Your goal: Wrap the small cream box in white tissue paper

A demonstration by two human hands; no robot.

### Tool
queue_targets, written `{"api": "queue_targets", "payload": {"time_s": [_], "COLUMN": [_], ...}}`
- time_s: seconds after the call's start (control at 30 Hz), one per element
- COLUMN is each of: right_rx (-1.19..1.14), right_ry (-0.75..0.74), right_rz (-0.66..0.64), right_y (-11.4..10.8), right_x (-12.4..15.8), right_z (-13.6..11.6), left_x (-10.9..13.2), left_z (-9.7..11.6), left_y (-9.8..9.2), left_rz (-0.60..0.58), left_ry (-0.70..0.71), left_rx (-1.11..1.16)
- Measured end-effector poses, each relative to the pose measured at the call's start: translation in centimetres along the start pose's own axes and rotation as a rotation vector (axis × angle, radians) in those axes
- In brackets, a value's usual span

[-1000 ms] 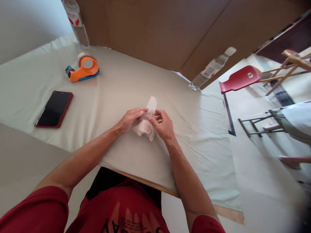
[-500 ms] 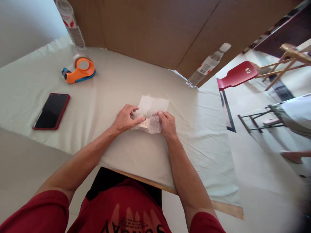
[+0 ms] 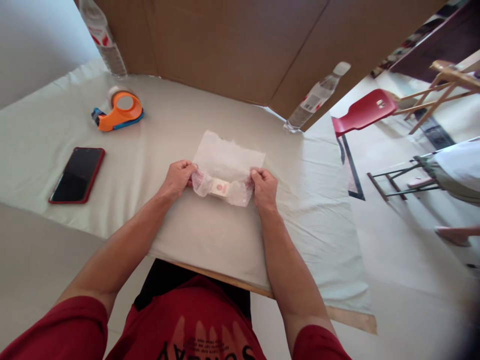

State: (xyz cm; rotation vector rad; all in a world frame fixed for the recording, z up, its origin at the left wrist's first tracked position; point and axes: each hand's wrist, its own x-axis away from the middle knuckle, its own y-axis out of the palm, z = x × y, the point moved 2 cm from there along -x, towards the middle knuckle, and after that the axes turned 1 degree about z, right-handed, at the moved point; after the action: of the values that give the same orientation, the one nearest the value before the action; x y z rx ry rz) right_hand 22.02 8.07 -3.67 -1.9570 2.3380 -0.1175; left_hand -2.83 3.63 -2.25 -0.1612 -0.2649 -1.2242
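A small cream box (image 3: 221, 187) with a reddish print lies on a sheet of translucent bubble wrap (image 3: 228, 152) near the table's front. Both side ends of the wrap are folded in around the box, and its far part lies spread flat. My left hand (image 3: 179, 176) pinches the wrap's left edge between thumb and fingers. On the other side, my right hand (image 3: 264, 186) grips the right edge the same way. The middle of the box's top shows between the folds; its ends are hidden.
An orange tape dispenser (image 3: 120, 112) and a phone (image 3: 77, 175) in a red case lie to the left. Two water bottles (image 3: 103, 42) (image 3: 317, 97) stand against a cardboard panel (image 3: 225, 45). A red chair (image 3: 363, 111) and a seated person's leg (image 3: 455, 235) are on the right.
My left hand has moved left from over the box and now grips the wrap's left edge. The wrap's far part is spread wider, and the right hand has shifted slightly outward.
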Motion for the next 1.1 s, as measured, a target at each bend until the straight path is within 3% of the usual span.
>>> {"api": "queue_targets", "payload": {"time_s": [0.1, 0.2, 0.27, 0.37, 0.47, 0.57, 0.67, 0.73, 0.8, 0.87, 0.93, 1.03, 1.1], "right_rx": [0.048, 0.151, 0.166, 0.187, 0.224, 0.133, 0.128, 0.224, 0.297, 0.307, 0.297, 0.276, 0.3], "right_ry": [-0.083, -0.251, -0.285, -0.243, -0.161, -0.09, -0.005, 0.059, 0.118, 0.17, 0.165, -0.029, -0.211], "right_rz": [0.103, 0.147, 0.013, -0.235, -0.339, -0.509, -0.943, -1.216, -1.328, -1.326, -1.251, -0.911, -0.695], "right_y": [-1.0, -1.7, -1.5, -0.8, -0.6, -0.8, -0.8, -0.6, -0.5, -0.5, -0.7, -0.9, -0.6], "right_x": [-0.4, 0.1, 0.7, 1.6, 2.3, 3.0, 4.0, 4.6, 4.7, 4.5, 4.1, 3.4, 3.4], "right_z": [-0.2, -1.7, -2.7, -3.4, -3.8, -4.8, -6.0, -6.1, -5.7, -5.2, -4.9, -5.1, -5.2], "left_x": [-0.3, 0.2, 1.0, 2.0, 2.6, 2.9, 3.0, 2.8, 2.6, 2.6, 2.6, 2.9, 3.0], "left_z": [0.2, 1.2, 1.7, 1.8, 1.6, 1.9, 2.7, 2.8, 2.7, 2.6, 2.6, 2.6, 2.3], "left_y": [-0.6, -1.1, -1.1, -0.3, 0.3, 0.1, -0.7, -1.0, -1.2, -1.1, -0.8, -0.3, 0.1], "left_rz": [0.087, 0.152, 0.099, -0.113, -0.239, -0.299, -0.396, -0.472, -0.518, -0.52, -0.471, -0.388, -0.407], "left_ry": [0.138, 0.446, 0.648, 0.76, 0.69, 0.575, 0.511, 0.373, 0.227, 0.209, 0.333, 0.585, 0.722], "left_rx": [-0.09, -0.234, -0.371, -0.549, -0.649, -0.553, -0.372, -0.398, -0.491, -0.599, -0.693, -0.75, -0.743]}}
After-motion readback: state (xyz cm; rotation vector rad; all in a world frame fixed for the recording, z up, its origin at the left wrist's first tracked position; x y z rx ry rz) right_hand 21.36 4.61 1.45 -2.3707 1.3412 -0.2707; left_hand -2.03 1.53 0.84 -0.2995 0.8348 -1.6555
